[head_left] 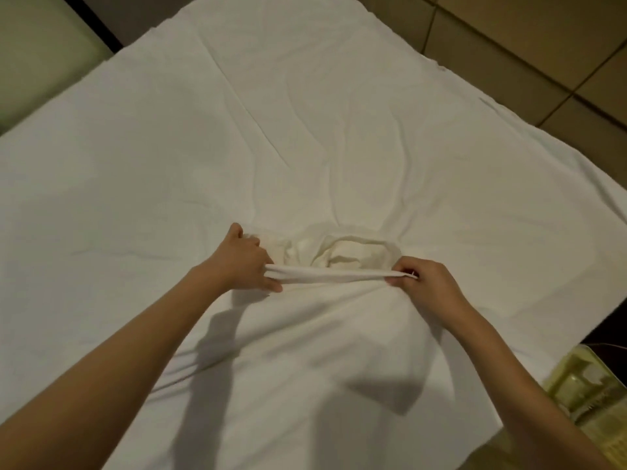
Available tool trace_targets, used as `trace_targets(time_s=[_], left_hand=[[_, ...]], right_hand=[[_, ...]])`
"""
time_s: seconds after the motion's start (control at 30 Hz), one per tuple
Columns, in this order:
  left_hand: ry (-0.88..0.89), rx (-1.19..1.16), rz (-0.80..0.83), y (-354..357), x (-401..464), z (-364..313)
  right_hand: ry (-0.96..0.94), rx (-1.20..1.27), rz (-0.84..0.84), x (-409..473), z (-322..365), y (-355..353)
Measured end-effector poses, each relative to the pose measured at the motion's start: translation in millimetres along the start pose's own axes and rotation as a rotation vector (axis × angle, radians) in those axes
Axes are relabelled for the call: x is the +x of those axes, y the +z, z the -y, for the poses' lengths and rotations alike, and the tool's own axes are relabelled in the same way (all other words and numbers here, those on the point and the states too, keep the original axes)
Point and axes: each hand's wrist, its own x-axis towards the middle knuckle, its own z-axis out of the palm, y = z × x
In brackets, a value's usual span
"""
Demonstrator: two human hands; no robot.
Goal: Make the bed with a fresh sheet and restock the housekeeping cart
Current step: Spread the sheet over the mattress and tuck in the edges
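Observation:
A white sheet (305, 113) covers the whole bed, creased toward the middle. Near the centre it is gathered into a bunched fold (342, 254) with a taut strip of cloth stretched between my two hands. My left hand (247, 262) grips the left end of that strip, fingers curled round the cloth. My right hand (420, 283) pinches the right end between thumb and fingers. Both forearms reach out over the near part of the sheet.
Brown tiled floor (529, 45) lies beyond the bed's right and far edges. A pale green panel (37, 56) stands at the upper left. A yellowish plastic basket (590, 391) sits beside the bed at the lower right.

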Motion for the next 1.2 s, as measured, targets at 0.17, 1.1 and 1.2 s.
trace_targets(time_s=[0.17, 1.1, 1.2], left_hand=[[-0.085, 0.087, -0.007, -18, 9, 10], [-0.236, 0.092, -0.295, -179, 90, 100], [-0.266, 0.041, -0.413, -216, 107, 96]], right_hand=[[0.054, -0.105, 0.135, 22, 16, 7], [0.076, 0.234, 0.154, 86, 38, -2], [0.05, 0.206, 0.026, 114, 44, -35]])
